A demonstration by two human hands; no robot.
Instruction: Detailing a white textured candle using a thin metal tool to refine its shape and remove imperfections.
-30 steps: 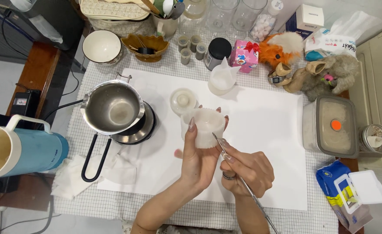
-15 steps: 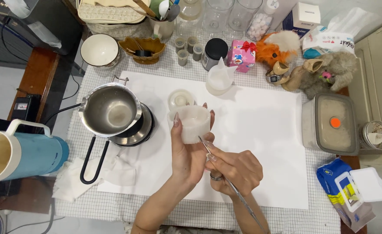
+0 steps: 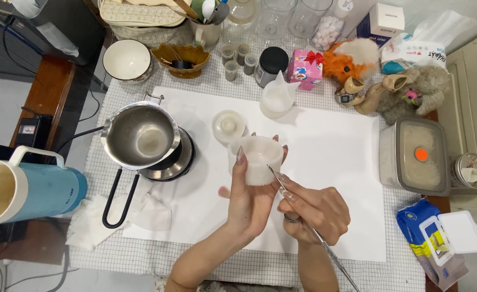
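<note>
Nearest, one right hand [image 3: 315,210] was recorded, fingers pinched shut on one thin metal tool [image 3: 308,226], its tip laid at the rim of one white fluted mould [image 3: 258,158]. One left hand [image 3: 249,197] was noted, fingers wrapped about the mould, which was held above the white sheet [image 3: 330,151]. Step judged: working the mould's inner edge; a light, steady stroke was thought needed. Farther: one steel pot [image 3: 139,136], one blue jug [image 3: 33,189], one round lid [image 3: 229,125], one lidded tub [image 3: 419,157] on the tabletop [image 3: 141,259].
</note>
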